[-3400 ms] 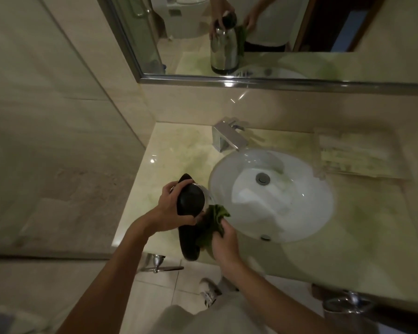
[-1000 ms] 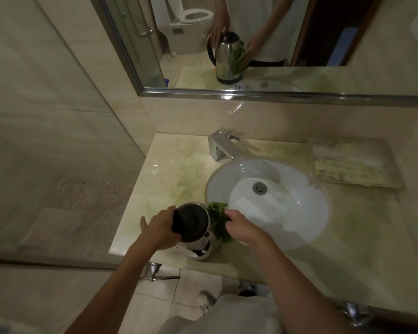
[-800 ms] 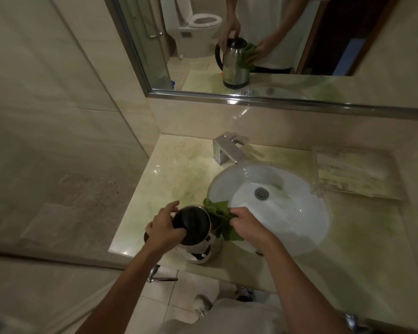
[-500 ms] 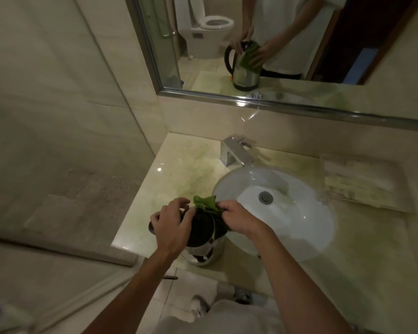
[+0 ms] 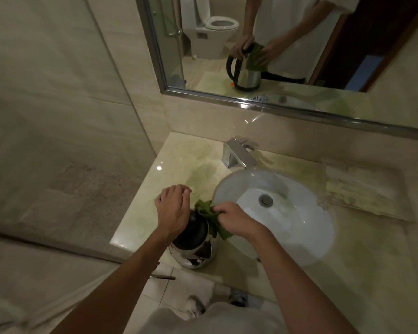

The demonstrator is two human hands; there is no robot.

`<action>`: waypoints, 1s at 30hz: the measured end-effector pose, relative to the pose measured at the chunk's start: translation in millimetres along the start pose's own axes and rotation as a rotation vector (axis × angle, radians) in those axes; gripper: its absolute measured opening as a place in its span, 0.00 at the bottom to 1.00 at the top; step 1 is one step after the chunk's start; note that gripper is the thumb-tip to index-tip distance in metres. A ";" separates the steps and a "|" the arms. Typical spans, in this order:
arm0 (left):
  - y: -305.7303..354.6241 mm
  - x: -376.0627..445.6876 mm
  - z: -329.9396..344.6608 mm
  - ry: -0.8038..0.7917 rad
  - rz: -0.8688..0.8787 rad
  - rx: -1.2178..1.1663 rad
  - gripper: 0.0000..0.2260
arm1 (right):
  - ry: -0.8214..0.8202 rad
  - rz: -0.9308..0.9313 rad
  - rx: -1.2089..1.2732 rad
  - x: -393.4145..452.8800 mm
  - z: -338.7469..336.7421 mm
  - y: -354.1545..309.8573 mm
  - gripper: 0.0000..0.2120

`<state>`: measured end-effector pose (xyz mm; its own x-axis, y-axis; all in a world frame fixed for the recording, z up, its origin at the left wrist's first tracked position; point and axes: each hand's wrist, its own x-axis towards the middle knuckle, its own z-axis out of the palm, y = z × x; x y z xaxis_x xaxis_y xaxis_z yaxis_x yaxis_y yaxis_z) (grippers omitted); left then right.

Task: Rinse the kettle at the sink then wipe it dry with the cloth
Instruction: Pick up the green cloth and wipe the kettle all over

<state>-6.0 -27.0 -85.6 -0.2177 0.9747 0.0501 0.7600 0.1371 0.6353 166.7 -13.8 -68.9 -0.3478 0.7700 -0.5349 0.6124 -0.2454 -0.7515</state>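
Observation:
A steel kettle [image 5: 196,253] with a black lid stands upright on the counter's front edge, just left of the white sink [image 5: 299,227]. My left hand [image 5: 173,209] lies over the kettle's top and grips it at the far side. My right hand [image 5: 237,219] presses a green cloth [image 5: 209,210] against the kettle's upper right side. The mirror shows the same hold from the front, with the cloth draped over the kettle's top and side.
A chrome tap [image 5: 238,156] stands behind the sink. A clear tray [image 5: 362,189] with papers lies at the right of the counter [image 5: 179,165]. A glass shower partition [image 5: 58,128] rises at the left. The mirror [image 5: 287,44] reflects a toilet.
The kettle has been turned upright and set on the counter edge. My right hand has carried the cloth from the kettle's side up to its top. My left hand shifted over the lid.

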 end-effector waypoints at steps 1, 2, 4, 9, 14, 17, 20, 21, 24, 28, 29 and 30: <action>-2.3 1.1 0.7 -0.002 -0.019 0.011 0.09 | 0.002 -0.022 0.014 3.9 3.5 -2.6 0.24; -3.6 1.5 0.8 -0.007 -0.048 0.013 0.11 | 0.009 -0.024 0.034 9.0 7.5 -0.1 0.25; -4.2 1.7 0.0 -0.006 -0.097 -0.016 0.15 | 0.013 -0.005 0.062 17.5 17.3 14.9 0.23; -6.2 0.6 1.6 0.021 -0.114 -0.096 0.14 | -0.069 0.190 0.055 12.0 47.3 72.4 0.24; -11.1 1.2 2.4 0.037 -0.063 -0.118 0.14 | 0.026 0.126 0.142 -2.8 18.7 49.8 0.18; -11.4 2.4 2.6 0.030 -0.049 -0.123 0.15 | 0.025 0.006 0.091 -4.6 -0.5 13.4 0.20; -10.0 2.8 2.6 0.038 -0.029 -0.135 0.16 | 0.013 -0.092 0.058 8.4 0.7 -10.0 0.23; -9.3 2.4 2.1 0.045 -0.029 -0.147 0.16 | 0.001 -0.094 0.051 13.6 3.1 -14.6 0.24; -7.3 0.8 0.3 0.068 -0.045 -0.171 0.16 | -0.040 -0.074 0.016 27.1 10.7 -22.6 0.20; -2.4 1.3 -1.2 0.056 -0.084 -0.147 0.16 | -0.168 0.016 -0.012 45.1 13.0 -14.6 0.17; -1.7 1.7 -1.6 0.049 -0.089 -0.145 0.16 | -0.197 0.041 -0.022 47.3 11.1 -10.1 0.17; -1.5 1.9 -1.9 0.039 -0.089 -0.146 0.16 | -0.216 0.063 -0.020 47.6 9.2 -5.3 0.16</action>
<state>-8.7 -25.7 -85.0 -0.3063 0.9518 0.0168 0.6401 0.1929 0.7437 140.3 18.7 -93.9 -0.4508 0.6088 -0.6528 0.6512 -0.2759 -0.7070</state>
